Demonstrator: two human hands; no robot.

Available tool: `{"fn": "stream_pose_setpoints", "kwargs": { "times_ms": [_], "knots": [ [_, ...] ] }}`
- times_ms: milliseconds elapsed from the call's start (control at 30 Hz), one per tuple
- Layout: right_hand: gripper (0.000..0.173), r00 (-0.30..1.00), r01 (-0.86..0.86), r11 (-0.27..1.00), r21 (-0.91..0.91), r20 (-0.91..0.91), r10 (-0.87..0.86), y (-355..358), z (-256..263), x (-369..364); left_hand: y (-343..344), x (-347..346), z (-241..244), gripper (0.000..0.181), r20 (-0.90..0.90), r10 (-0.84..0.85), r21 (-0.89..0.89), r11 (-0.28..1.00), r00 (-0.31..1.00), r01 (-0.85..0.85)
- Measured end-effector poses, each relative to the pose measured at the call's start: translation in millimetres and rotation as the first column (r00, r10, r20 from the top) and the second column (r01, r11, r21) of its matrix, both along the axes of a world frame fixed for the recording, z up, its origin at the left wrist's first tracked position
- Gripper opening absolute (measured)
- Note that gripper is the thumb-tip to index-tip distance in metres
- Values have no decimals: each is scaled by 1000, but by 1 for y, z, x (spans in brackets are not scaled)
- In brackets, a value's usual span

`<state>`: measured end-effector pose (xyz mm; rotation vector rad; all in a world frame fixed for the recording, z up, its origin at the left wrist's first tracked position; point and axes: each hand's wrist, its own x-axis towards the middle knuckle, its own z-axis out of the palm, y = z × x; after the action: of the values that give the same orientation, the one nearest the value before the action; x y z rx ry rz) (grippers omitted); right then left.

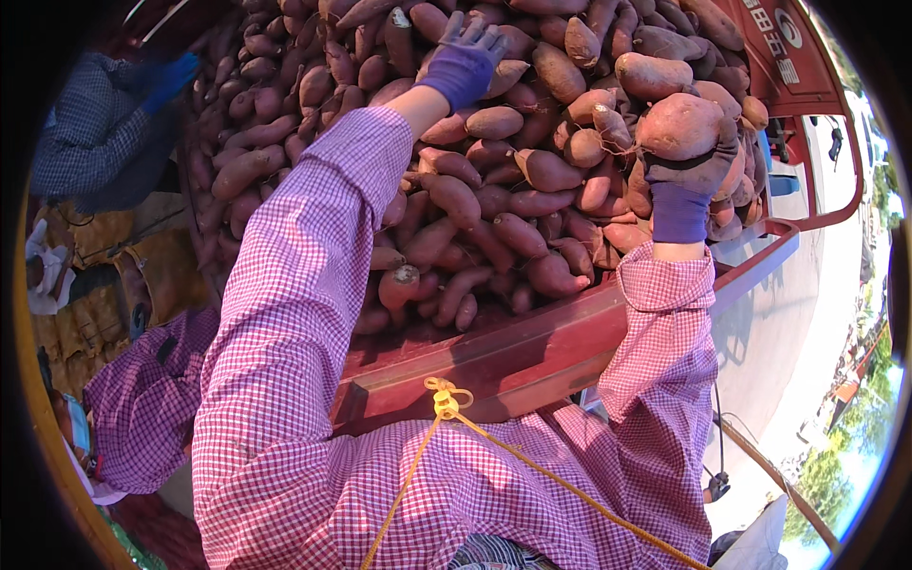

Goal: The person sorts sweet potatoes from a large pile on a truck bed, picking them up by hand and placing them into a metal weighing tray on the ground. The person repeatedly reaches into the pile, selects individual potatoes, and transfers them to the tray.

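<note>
A large pile of sweet potatoes (pixel 491 192) fills the red metal truck bed (pixel 491 356) before me. My left hand (pixel 463 60), in a purple-cuffed work glove, lies on the upper part of the pile, palm down with the fingers spread. At the right side of the heap my right hand (pixel 687 167), gloved the same way, is closed around a big round sweet potato (pixel 678 127) with thin roots. Another long sweet potato (pixel 653 76) lies just beyond it. The glove hides part of the held one.
At the left are a co-worker's blue-gloved hand (pixel 171 78) and another person in a purple checked shirt (pixel 153 399). Brown sacks (pixel 167 271) stand beside the truck. A red side rail (pixel 826 221) frames the right, with pavement (pixel 755 335) beyond. A yellow cord (pixel 499 445) hangs at my chest.
</note>
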<state>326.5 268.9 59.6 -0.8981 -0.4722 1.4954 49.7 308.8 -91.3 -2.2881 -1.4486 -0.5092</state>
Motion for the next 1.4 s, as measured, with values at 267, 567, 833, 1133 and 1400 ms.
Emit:
{"fn": "stream_pose_setpoints", "kwargs": {
  "times_ms": [267,567,833,1133,1400],
  "knots": [
    [30,982,-42,991,127,-177,64,9,-16,7,35,27,-40,18,-146,281,-322,893,949,-314],
    [47,977,-195,960,202,-48,209,-28,10,-20,-84,-66,-30,30,654,453,-658,736,606,161],
    [40,994,-34,997,-76,-108,26,-10,7,-18,-295,-117,-10,41,454,678,-740,648,-578,180],
    [36,996,-73,995,71,63,68,-24,26,-24,-301,-191,-87,54,213,931,-939,279,-296,202],
    [38,933,-236,956,172,-234,273,3,-23,15,-239,-123,-29,46,216,424,-858,512,880,-36]
  ]
}}
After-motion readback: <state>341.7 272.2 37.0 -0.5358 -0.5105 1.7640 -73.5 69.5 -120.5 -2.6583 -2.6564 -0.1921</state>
